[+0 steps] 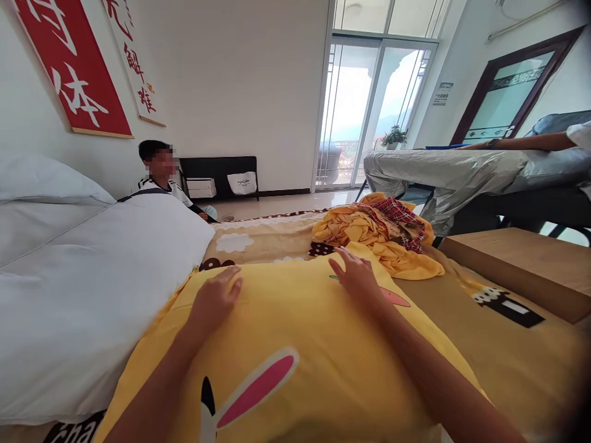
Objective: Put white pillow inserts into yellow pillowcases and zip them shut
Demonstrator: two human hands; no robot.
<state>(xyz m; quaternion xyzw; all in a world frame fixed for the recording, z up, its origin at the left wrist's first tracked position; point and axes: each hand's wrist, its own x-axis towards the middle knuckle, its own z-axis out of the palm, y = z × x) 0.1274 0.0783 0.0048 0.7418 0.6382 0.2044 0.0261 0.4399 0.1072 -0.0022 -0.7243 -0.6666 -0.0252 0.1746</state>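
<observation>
A yellow pillow (277, 314) with a printed rabbit ear lies flat in front of me on a tan patterned bed cover (462, 344). My left hand (217, 295) rests on the pillow's far left part, palm down with the fingers stretched out. Over at the far right part lies my right hand (354, 271), its fingers apart on the yellow cloth. Neither hand grips anything. Just beyond the right hand sits a crumpled heap of yellow cloth (351, 224) with a red checked part.
Large white pillows (106, 264) fill the left side. A person (159, 172) sits low beyond them. To the right are a wooden board (526, 258) and a table under a silvery cover (443, 163), with another person's arm (530, 143) on it. Glass doors (378, 111) stand behind.
</observation>
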